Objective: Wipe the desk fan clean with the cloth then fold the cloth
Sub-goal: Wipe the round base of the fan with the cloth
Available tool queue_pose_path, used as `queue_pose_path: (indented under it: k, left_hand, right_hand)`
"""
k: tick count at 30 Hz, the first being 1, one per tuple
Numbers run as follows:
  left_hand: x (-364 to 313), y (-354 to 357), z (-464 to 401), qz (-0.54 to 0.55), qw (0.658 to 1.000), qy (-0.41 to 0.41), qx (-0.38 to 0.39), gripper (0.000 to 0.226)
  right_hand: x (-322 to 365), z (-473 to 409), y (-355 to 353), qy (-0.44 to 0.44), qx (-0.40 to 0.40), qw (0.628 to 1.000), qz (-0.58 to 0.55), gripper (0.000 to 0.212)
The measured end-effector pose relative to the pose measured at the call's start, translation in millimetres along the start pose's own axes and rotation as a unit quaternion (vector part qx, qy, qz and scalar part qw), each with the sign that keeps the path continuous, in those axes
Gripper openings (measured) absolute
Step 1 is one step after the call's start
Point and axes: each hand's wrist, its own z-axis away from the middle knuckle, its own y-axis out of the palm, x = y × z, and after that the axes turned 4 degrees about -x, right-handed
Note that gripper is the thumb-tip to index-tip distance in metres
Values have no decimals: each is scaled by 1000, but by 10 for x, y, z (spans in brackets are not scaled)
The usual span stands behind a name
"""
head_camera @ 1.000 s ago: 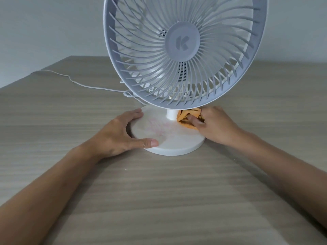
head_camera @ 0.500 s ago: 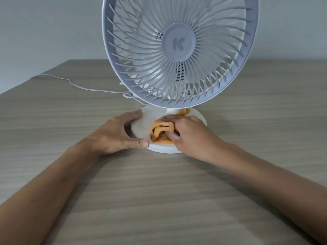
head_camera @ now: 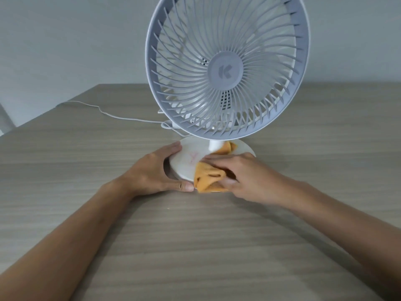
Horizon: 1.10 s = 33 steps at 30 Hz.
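Head view: a person's two bare arms reach over a wooden table (head_camera: 195, 246) toward a white fan (head_camera: 225, 70).
Fan: upright near the middle of the table, its round grille tilted back, its flat round base (head_camera: 186, 161) on the tabletop.
Left hand (head_camera: 152, 172): fingers spread wide and curved round the base's left rim, thumb along the near edge.
Right hand (head_camera: 243, 172): fingers curled over the cloth, pressing it down onto the base's near right part.
Cloth (head_camera: 208, 177): orange, bunched, spilling over the base's near edge beside the left thumb; a corner pokes out next to the fan's stem.
Cord (head_camera: 121, 117): white, trailing from behind the fan to the table's far left edge.
Open room: bare tabletop lies to both sides and nearer the person.
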Motion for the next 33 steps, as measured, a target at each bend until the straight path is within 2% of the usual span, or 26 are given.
queue_pose_path:
  k: [3,7,10,13,16,17,19,20,21,22,23,25,29,33]
  left_hand:
    - [23,-10,-1,-5,1000,-2,12,143]
    - [55,-50,-24,-6,999,-1,37,146]
    - [67,-64,-43,6,999,-2,41,142]
    - [76,-84,-17,10,999,-6,41,134]
    - [37,-87,18,56,998,-6,35,109]
    - [27,-69,-27,96,995,-34,21,90]
    - [287,7,59,164,984,-50,46,56]
    - [507,74,-7,183,981,-52,46,60]
    - [620,85,-87,198,978,-30,55,80]
    - [617,73,-152,184,980,-25,64,95]
    - [477,5,-143,171,983,-43,54,99]
    - [189,-69,-140,156,984,-83,28,97]
    - [48,-41,-55,146,987,-74,-2,100]
    - [-26,7,33,70,996,-43,-45,88]
  right_hand:
    - [-51,177,-62,18,-17,999,-34,55]
    - [-34,35,62,38,-13,999,-2,61]
    - [98,-196,156,58,-14,998,16,56]
    - [223,-419,248,101,-68,992,26,44]
    - [278,-580,303,132,-79,988,25,26]
    - [280,-618,305,137,-67,988,25,21]
    - [257,-648,295,129,-43,990,38,12]
    - [239,-643,286,112,-37,992,41,13]
    - [212,-626,279,92,-31,995,40,17]
    - [187,-592,267,71,-25,996,40,24]
    - [155,-555,254,52,-16,998,42,31]
    - [92,-463,208,17,-2,999,34,44]
    - [-9,-227,128,-13,28,999,-40,65]
    - [-65,-124,135,-32,9,999,-43,74]
